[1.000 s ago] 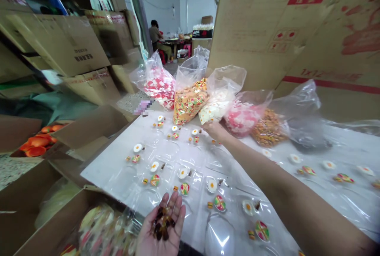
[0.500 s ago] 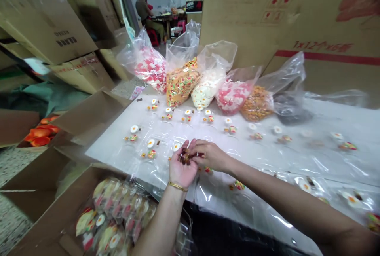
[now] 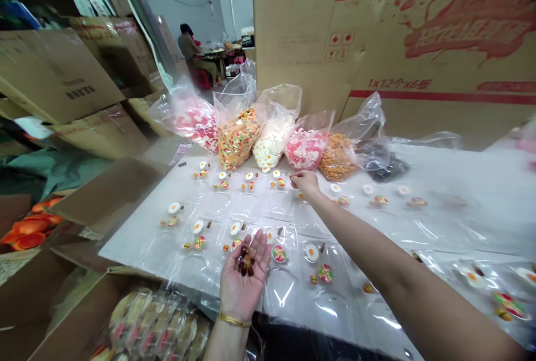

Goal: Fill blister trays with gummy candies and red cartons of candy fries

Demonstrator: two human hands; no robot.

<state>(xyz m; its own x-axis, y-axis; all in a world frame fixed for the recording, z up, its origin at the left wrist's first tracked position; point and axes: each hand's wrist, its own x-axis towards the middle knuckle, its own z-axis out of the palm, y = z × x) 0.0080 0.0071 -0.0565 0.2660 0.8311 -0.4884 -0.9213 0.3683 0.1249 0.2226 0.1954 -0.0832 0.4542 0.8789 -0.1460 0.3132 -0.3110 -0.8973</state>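
Observation:
My left hand point(image 3: 246, 277) is palm up above the table's front edge, fingers stretched out, cupping a small heap of glossy dark brown pieces point(image 3: 245, 262). My right hand point(image 3: 306, 182) reaches over the back row of clear plastic trays, thumb and fingers pinched together. What sits between its fingertips is too small to make out. Close by it is a tray holding a toy fried egg point(image 3: 276, 173), a tiny burger and a round red-green-yellow piece point(image 3: 281, 182). Nearer me, another tray holds a fried egg point(image 3: 312, 253) and a pizza-like disc point(image 3: 325, 273).
Clear bags of small parts line the table's back: pink and white point(image 3: 196, 126), orange mix point(image 3: 237, 140), white eggs point(image 3: 270, 143), dark pieces point(image 3: 383, 165). An open carton point(image 3: 79, 311) with packed trays stands at front left. A large carton point(image 3: 301, 26) rises behind. A person point(image 3: 190, 51) sits far off.
My right hand has left the left palm and moved away to the back row of trays. My left hand has opened out, showing the brown pieces. The view has shifted.

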